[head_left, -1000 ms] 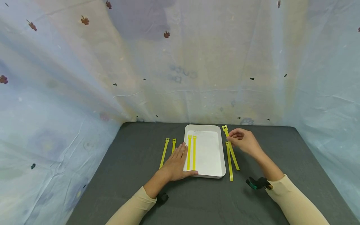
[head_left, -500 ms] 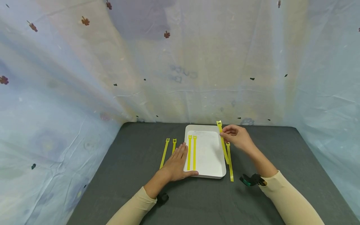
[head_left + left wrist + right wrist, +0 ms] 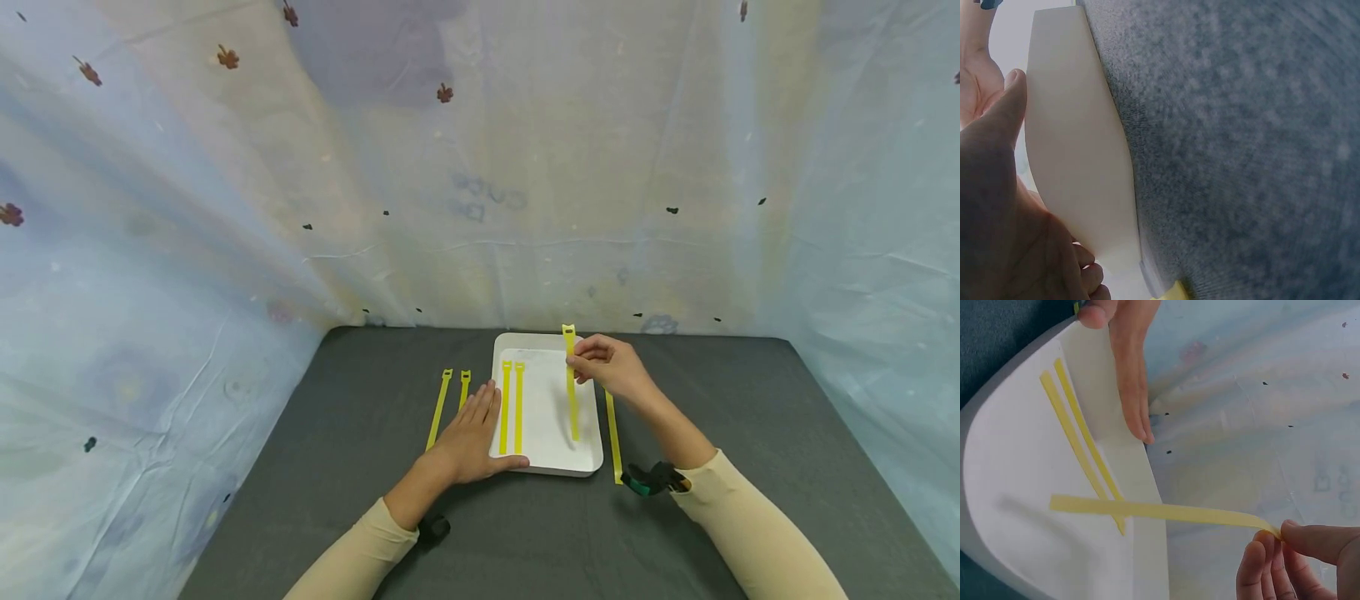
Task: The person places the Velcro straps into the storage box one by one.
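Note:
My right hand (image 3: 611, 367) pinches a yellow hook-and-loop cable tie (image 3: 573, 408) near its slotted head, between thumb and fingers. The tie hangs over the right part of a shallow white tray (image 3: 547, 400); in the right wrist view its tail (image 3: 1097, 506) is above the tray floor, with a shadow below. Two more yellow ties (image 3: 518, 408) lie side by side in the tray's left part. My left hand (image 3: 468, 442) rests with straight fingers along the tray's left rim, its thumb at the near edge. The left wrist view shows the tray's outer wall (image 3: 1079, 137) beside that hand.
On the dark cloth-covered table (image 3: 540, 542), two yellow ties (image 3: 439, 408) lie left of the tray, one partly hidden by my left hand. Another tie (image 3: 614, 442) lies to the right, its head under my right hand. A patterned curtain (image 3: 480, 208) stands behind.
My right hand has carried the cable tie leftward, from beside the tray's right edge to over its inside. My left hand and the tray have stayed in place.

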Motion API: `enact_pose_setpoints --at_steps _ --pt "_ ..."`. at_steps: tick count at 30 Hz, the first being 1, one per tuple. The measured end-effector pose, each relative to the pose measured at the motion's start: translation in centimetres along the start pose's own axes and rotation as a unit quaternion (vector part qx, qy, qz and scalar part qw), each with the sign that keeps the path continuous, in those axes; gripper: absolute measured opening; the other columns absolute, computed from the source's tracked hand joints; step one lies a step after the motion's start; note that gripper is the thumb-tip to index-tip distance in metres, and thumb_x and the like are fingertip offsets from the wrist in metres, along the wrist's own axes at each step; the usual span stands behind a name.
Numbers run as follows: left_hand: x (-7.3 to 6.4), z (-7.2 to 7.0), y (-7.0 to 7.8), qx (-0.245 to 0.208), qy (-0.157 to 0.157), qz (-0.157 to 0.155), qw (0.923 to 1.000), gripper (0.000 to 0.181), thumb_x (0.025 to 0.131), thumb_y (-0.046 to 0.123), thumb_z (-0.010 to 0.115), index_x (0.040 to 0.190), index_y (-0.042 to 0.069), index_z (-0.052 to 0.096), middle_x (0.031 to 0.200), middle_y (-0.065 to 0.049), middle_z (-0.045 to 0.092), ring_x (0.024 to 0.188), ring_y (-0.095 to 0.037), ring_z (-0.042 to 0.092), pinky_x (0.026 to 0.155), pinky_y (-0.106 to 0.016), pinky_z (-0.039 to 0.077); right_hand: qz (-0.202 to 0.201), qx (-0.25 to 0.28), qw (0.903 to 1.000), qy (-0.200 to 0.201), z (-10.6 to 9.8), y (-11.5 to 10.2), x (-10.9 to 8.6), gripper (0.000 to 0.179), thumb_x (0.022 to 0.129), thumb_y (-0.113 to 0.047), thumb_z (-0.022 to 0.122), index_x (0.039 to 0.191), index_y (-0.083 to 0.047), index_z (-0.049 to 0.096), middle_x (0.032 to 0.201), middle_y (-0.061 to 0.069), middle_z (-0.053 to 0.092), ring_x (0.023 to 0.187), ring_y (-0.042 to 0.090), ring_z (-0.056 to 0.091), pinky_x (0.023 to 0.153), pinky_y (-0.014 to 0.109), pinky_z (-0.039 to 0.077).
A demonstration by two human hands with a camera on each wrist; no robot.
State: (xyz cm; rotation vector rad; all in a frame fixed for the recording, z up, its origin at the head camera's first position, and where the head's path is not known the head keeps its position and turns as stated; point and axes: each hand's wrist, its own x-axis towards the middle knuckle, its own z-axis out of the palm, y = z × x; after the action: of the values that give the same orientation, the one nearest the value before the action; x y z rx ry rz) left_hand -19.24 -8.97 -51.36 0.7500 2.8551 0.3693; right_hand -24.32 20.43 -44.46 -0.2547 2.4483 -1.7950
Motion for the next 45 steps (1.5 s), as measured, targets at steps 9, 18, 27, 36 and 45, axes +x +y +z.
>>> enact_pose_setpoints --at_steps 9,18,27,36,45 --pt "0.1 0.2 0.0 0.01 0.0 -0.002 0.9999 0.128 0.09 0.086 0.059 0.171 0.0 0.011 0.181 -0.015 0.002 0.167 -0.031 0.004 0.135 -0.046 0.014 0.012 0.046 0.9987 -0.018 1.8 0.8 0.8 0.023 0.104 -0.011 0.074 0.117 0.006 0.066 0.097 0.011 0.077 0.089 0.033 0.076 0.078 0.031 0.065" --pt "0.1 0.1 0.1 0.01 -0.003 0.003 0.9999 0.128 0.091 0.086 0.057 0.171 -0.001 0.01 0.181 -0.016 0.0 0.167 -0.033 0.004 0.135 -0.047 0.014 0.043 0.06 0.9971 -0.015 3.0 0.9 1.1 0.022 0.103 -0.011 0.074 0.117 0.004 0.066 0.099 0.011 0.077 0.093 0.035 0.075 0.08 0.032 0.065" --pt "0.2 0.1 -0.1 0.007 0.0 0.005 1.0 0.126 0.092 0.085 0.057 0.171 -0.001 0.01 0.18 -0.018 0.002 0.167 -0.035 0.005 0.134 -0.048 0.015 0.051 0.087 0.9946 -0.025 4.1 1.6 1.7 0.02 0.103 -0.01 0.074 0.116 0.004 0.066 0.1 0.011 0.08 0.093 0.034 0.075 0.098 0.059 0.059" --pt "0.1 0.1 -0.2 0.006 0.004 0.008 0.9999 0.126 0.092 0.083 0.06 0.171 -0.002 0.011 0.18 -0.019 0.003 0.167 -0.035 0.006 0.134 -0.048 0.017 0.059 0.081 0.9948 -0.019 5.0 2.9 2.3 0.024 0.103 -0.01 0.075 0.117 0.007 0.066 0.102 0.017 0.079 0.089 0.028 0.075 0.097 0.059 0.06" --pt "0.1 0.1 -0.1 0.011 0.002 0.009 0.9999 0.126 0.092 0.084 0.059 0.171 -0.002 0.01 0.18 -0.018 0.002 0.167 -0.034 0.005 0.134 -0.047 0.015 0.082 0.056 0.9951 -0.006 6.0 3.9 3.0 0.022 0.102 -0.01 0.076 0.115 0.004 0.068 0.099 0.015 0.078 0.085 0.024 0.074 0.091 0.05 0.064"
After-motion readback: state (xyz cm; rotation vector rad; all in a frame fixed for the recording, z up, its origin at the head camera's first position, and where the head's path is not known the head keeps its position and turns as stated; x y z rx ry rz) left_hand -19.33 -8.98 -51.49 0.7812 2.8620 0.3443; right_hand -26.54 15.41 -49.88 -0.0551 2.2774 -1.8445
